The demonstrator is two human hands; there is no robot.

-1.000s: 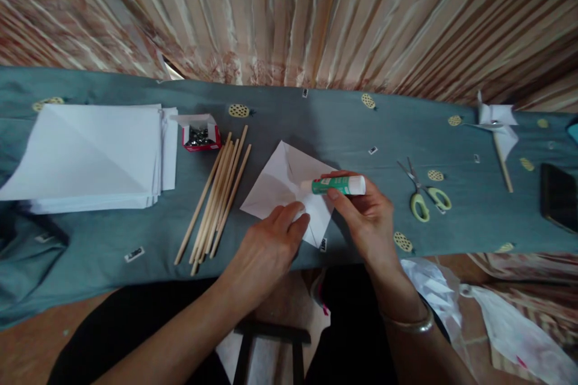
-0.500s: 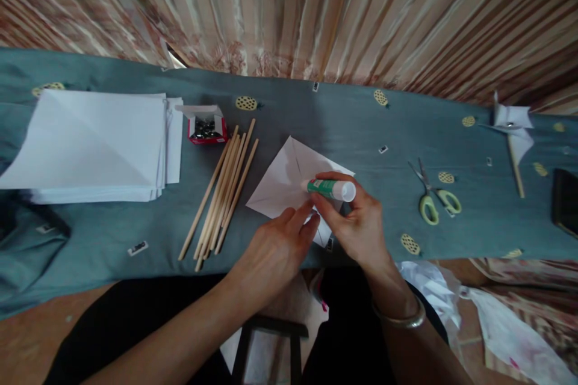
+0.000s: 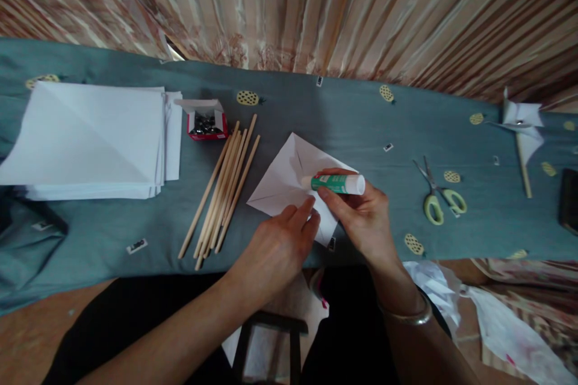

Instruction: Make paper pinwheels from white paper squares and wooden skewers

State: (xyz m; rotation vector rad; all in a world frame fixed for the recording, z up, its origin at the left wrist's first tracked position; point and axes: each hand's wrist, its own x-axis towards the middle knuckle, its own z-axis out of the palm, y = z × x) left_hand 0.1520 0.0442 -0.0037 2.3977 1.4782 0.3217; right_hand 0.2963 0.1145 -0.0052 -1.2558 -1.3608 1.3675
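Note:
A creased white paper square (image 3: 275, 183) with cuts running in from its corners lies turned like a diamond on the table. My right hand (image 3: 363, 213) is wrapped round a green and white glue stick (image 3: 336, 183), tilted nearly flat, its tip at the middle of the paper. With fingers close together, my left hand (image 3: 286, 237) holds the paper's lower edge, index finger near the glue tip. The spot under the tip is partly hidden. Left of the paper lie several wooden sticks (image 3: 226, 192).
A stack of white paper (image 3: 94, 138) lies at the left, beside an open red box (image 3: 206, 123) of small shiny pieces. Green-handled scissors (image 3: 438, 192) rest on the right. Beyond them is a paper pinwheel (image 3: 524, 126) on a stick. A pleated curtain (image 3: 289, 12) hangs behind the table.
The glue stick in my right hand has shifted slightly right over the paper. My left hand has stayed nearly in place. The view has moved a little.

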